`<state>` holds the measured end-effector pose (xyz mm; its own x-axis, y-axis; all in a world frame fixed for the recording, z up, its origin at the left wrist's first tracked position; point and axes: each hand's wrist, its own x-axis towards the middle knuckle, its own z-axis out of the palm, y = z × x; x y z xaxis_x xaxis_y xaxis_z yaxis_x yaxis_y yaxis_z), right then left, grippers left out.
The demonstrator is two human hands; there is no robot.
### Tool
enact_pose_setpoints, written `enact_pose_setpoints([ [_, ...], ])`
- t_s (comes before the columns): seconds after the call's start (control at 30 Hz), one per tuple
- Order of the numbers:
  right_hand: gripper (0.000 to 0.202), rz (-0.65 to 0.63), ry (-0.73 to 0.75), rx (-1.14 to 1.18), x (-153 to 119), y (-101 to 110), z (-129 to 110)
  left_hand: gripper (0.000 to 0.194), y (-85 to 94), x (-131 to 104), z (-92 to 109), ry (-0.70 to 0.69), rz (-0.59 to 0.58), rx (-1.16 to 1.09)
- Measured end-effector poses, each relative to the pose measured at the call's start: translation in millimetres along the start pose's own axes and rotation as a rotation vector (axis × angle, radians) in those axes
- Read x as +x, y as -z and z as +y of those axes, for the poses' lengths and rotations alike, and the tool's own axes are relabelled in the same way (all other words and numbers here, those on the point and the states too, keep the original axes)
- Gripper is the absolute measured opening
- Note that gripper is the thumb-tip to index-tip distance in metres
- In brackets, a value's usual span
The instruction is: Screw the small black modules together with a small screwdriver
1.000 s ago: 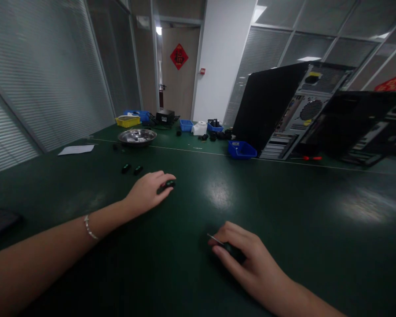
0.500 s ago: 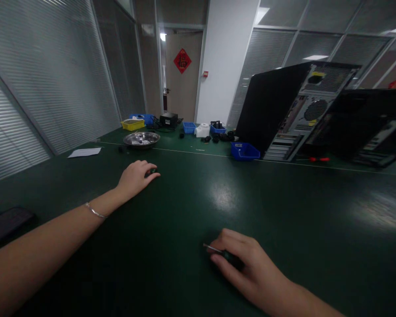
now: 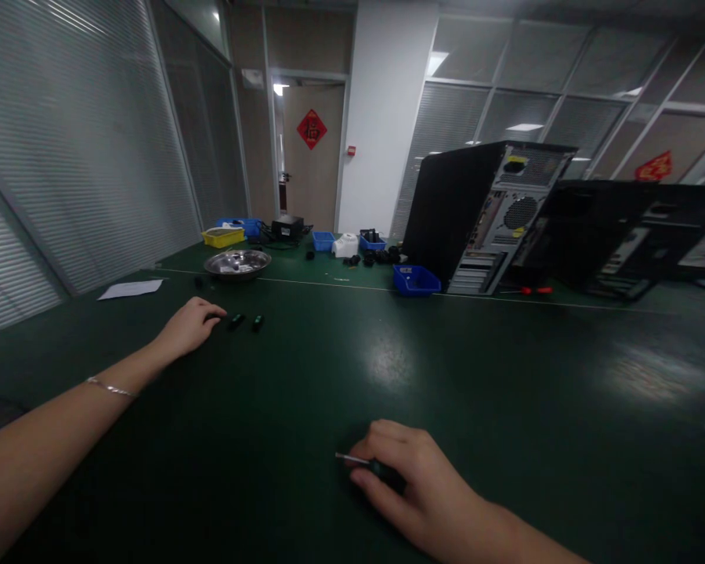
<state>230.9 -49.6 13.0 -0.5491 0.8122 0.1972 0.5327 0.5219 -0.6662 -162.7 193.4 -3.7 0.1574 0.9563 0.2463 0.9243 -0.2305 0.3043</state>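
In my right hand (image 3: 414, 482), closed and resting low on the green tabletop, is a small screwdriver (image 3: 377, 469); its thin metal shaft points left and the fingers partly cover its dark handle. Further off to the left, my left hand (image 3: 186, 325) reaches out with thumb and fingers pinched around a small dark piece, mostly hidden by them. Just right of those fingertips lie two small black pieces with green marks, one nearer (image 3: 236, 321) and another (image 3: 258, 322) a short way further right.
Behind the left hand stands a shiny metal bowl (image 3: 238, 265), with a paper sheet (image 3: 130, 289) to its left. A blue bin (image 3: 416, 280) sits beside a black computer tower (image 3: 452, 211). Along the back are a yellow tray (image 3: 223, 236), blue trays (image 3: 323, 241) and black adapters (image 3: 369, 258).
My left hand has shifted left, uncovering two small black pieces on the table. The right hand still holds the screwdriver. The view has tilted up and turned slightly right.
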Motion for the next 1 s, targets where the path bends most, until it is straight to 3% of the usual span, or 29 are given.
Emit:
enact_pose_setpoints([
  [0.1, 0.015, 0.011, -0.001, 0.005, 0, 0, -1, 0.022, 7.0, -7, 28, -0.008, 0.127, -0.069],
  [0.2, 0.016, 0.034, -0.029, 0.033, 1, -1, 0, 0.035, 10.5, -28, 81, -0.131, 0.174, -0.187],
  [0.33, 0.019, 0.183, -0.083, 0.124, 3, -2, 4, 0.035, -1.7, -81, 162, -0.399, -0.058, -0.355],
  [0.43, 0.027, 0.274, -0.081, 0.153, 3, 0, 6, 0.027, -15.9, -119, 198, -0.527, -0.349, -0.485],
  [0.53, 0.03, 0.276, -0.061, 0.118, 2, 0, 6, 0.026, -24.8, -134, 204, -0.579, -0.455, -0.606],
  [0.77, 0.014, 0.284, -0.098, 0.021, 1, 7, 12, 0.022, -18.6, -123, 198, -0.5, -0.573, -0.638],
  [1.0, 0.016, 0.124, -0.028, -0.204, 2, 14, 16, 0.018, -18.9, -124, 198, -0.54, -0.55, -0.623],
])
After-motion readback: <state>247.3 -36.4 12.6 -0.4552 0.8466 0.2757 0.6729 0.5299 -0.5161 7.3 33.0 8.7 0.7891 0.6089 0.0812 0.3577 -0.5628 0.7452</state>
